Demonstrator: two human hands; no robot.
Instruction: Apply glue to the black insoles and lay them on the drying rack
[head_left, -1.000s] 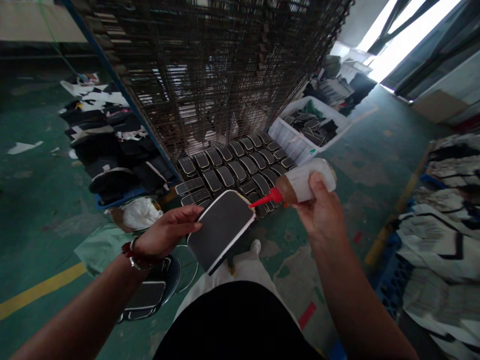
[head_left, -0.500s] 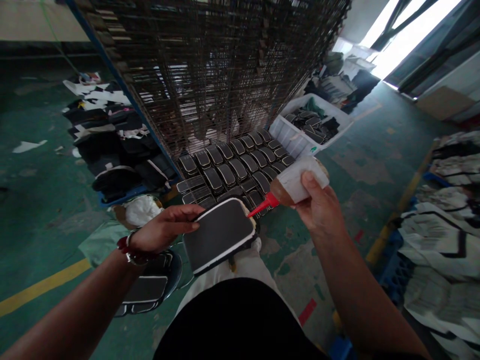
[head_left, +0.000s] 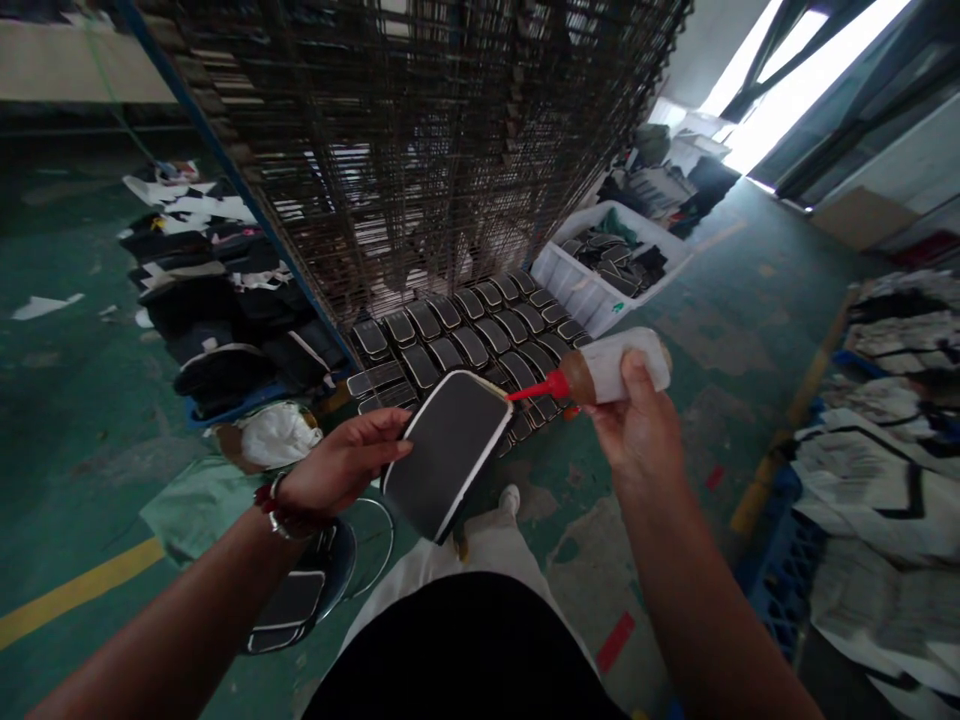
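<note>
My left hand (head_left: pixel 341 465) grips a flat black pad with a white rim (head_left: pixel 444 452), held tilted in front of me. My right hand (head_left: pixel 637 425) is wrapped round a squeeze bottle (head_left: pixel 611 368) with brown liquid and a red nozzle. The nozzle tip sits at the pad's upper right corner. On the floor just beyond, rows of similar black pads (head_left: pixel 472 335) lie side by side.
A tall wire rack (head_left: pixel 420 140) stands ahead. A white crate (head_left: pixel 592 290) with dark pieces is at its right. Piles of black and white material (head_left: pixel 217 290) lie left, more stacks (head_left: pixel 885 420) right. A round stool (head_left: pixel 307 595) with pads is beside my legs.
The pad has been turned more upright in my left hand. The bottle rose slightly and its nozzle stays at the pad's upper edge.
</note>
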